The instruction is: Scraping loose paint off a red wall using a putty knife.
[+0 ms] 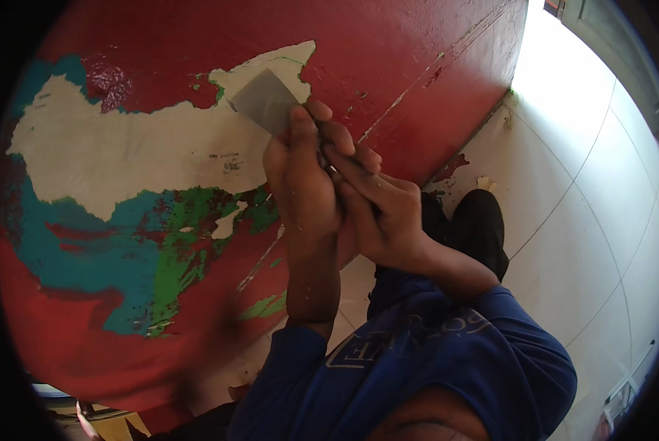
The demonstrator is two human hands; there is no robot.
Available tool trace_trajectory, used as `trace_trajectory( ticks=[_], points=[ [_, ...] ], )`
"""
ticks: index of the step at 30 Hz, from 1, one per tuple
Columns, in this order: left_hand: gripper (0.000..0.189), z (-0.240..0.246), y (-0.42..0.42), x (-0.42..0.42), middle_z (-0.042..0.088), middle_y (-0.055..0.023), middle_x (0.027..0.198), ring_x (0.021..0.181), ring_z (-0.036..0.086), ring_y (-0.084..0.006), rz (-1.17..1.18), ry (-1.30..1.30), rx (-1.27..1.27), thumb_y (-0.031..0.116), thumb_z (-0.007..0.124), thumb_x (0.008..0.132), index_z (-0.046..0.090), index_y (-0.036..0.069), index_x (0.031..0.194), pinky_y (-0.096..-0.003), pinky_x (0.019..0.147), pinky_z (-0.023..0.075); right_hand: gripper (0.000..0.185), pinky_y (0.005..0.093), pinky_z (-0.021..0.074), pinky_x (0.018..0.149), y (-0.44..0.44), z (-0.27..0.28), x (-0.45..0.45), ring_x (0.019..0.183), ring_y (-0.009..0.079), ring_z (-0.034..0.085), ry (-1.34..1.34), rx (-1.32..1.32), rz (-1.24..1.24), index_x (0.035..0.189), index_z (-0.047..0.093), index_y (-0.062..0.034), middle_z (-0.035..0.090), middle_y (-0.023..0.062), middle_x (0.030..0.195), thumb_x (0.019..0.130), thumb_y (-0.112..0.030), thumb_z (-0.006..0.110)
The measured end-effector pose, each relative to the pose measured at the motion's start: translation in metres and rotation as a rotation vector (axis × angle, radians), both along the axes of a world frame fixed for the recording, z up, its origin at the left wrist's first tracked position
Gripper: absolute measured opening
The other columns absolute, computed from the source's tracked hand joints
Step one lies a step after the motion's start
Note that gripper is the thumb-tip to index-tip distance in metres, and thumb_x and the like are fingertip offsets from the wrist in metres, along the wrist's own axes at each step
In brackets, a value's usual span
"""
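Observation:
A scraper with a broad, flat metal blade (266, 103) is held in both hands. Its handle is mostly hidden by my fingers, with a small shiny bit showing between them. My left hand (307, 182) grips it close to the blade, the thumb lying along the blade's base. Lower and to the right, my right hand (387, 212) closes around the handle end, fingers overlapping the left hand. The blade lies over a bare cream patch (142, 151) on the red painted wall (384, 49); whether its edge touches the surface, I cannot tell.
Teal paint (87, 259) and green paint (183, 259) show below the bare patch, with ragged edges. White floor tiles (550, 237) run along the wall's foot, where paint flakes (486, 183) lie. My dark-clad knee (481, 226) is near the wall. Bright light enters at upper right.

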State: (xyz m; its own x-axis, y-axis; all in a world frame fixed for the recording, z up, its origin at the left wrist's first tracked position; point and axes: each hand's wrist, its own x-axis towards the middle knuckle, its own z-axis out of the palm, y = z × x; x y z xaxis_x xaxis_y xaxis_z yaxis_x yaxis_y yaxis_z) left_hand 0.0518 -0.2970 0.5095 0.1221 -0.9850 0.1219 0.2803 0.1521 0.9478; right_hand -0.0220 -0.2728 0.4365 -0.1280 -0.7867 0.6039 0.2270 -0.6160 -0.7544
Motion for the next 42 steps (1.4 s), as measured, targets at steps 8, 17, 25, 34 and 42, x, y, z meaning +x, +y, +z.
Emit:
trace_trajectory(
  ticks=[8,17,25,34,42],
  points=[
    [0.024,0.001,-0.001,-0.005,0.053,-0.0007,0.064,0.05,0.06,-0.0169,0.08,-0.028,0.029,0.027,0.043,0.102,0.054,0.006,0.095,-0.0311,0.047,0.0536,0.04,0.0337,0.0528,0.059,-0.005,0.001,0.0,0.066,0.0286,0.067,0.0,-0.007,0.013,0.122,0.059,0.0023,0.063,0.0205,0.08,0.082,0.006,0.056],
    [0.025,0.005,-0.01,-0.015,0.051,-0.001,0.062,0.048,0.058,-0.0173,0.12,-0.061,-0.04,0.028,0.044,0.101,0.053,0.006,0.093,-0.0296,0.042,0.0471,0.039,0.0333,0.0541,0.062,-0.02,0.006,-0.015,0.071,0.0326,0.069,0.078,-0.059,0.027,0.123,0.058,0.001,0.063,0.0216,0.084,0.084,0.004,0.055],
    [0.025,-0.001,-0.012,-0.019,0.05,-0.0012,0.061,0.049,0.059,-0.0181,0.143,-0.08,0.054,0.028,0.044,0.101,0.053,0.006,0.093,-0.0289,0.043,0.0491,0.039,0.0341,0.0524,0.059,-0.017,-0.003,-0.013,0.067,0.0294,0.067,-0.046,0.012,0.086,0.123,0.058,0.001,0.064,0.0205,0.082,0.085,0.004,0.053],
    [0.024,0.001,-0.012,-0.029,0.053,-0.0028,0.061,0.051,0.062,-0.0213,0.12,-0.045,0.112,0.026,0.046,0.1,0.053,0.004,0.096,-0.0351,0.047,0.0534,0.036,0.0348,0.0514,0.061,-0.02,0.009,-0.025,0.068,0.0264,0.067,0.048,0.003,0.019,0.12,0.059,0.0014,0.059,0.0222,0.078,0.086,0.006,0.051],
    [0.023,-0.005,-0.02,-0.034,0.052,-0.0017,0.061,0.052,0.063,-0.0206,0.056,0.04,0.13,0.026,0.044,0.101,0.052,0.008,0.091,-0.0348,0.047,0.0539,0.036,0.0293,0.0499,0.06,-0.013,-0.002,-0.03,0.064,0.0216,0.065,0.006,0.078,0.068,0.124,0.057,0.0028,0.063,0.0171,0.078,0.089,0.006,0.05]
  ],
)
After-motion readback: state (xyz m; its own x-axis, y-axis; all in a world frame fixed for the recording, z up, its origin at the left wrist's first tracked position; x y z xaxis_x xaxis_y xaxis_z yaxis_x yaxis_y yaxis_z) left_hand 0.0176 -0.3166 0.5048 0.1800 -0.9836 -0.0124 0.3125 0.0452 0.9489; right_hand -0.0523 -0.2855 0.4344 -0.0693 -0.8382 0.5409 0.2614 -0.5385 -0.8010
